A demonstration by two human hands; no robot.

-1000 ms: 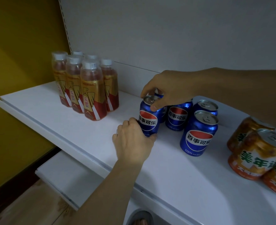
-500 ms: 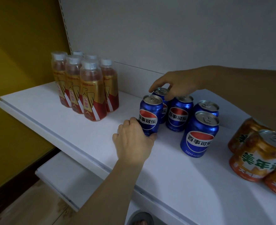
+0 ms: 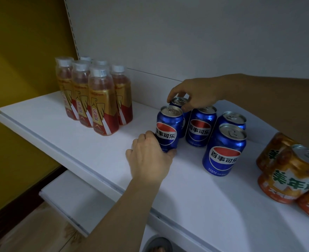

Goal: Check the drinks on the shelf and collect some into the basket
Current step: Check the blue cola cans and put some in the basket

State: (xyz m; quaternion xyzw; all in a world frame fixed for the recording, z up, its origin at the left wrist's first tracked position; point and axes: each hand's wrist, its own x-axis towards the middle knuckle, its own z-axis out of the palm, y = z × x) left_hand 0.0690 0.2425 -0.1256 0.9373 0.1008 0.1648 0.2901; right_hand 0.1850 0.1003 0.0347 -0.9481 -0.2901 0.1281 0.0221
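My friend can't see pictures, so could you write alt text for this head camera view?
A person's left hand grips a blue cola can on a white shelf while the right hand pinches the top of a rear can. Three more blue cans stand beside them, bottles to the left, orange cans to the right.
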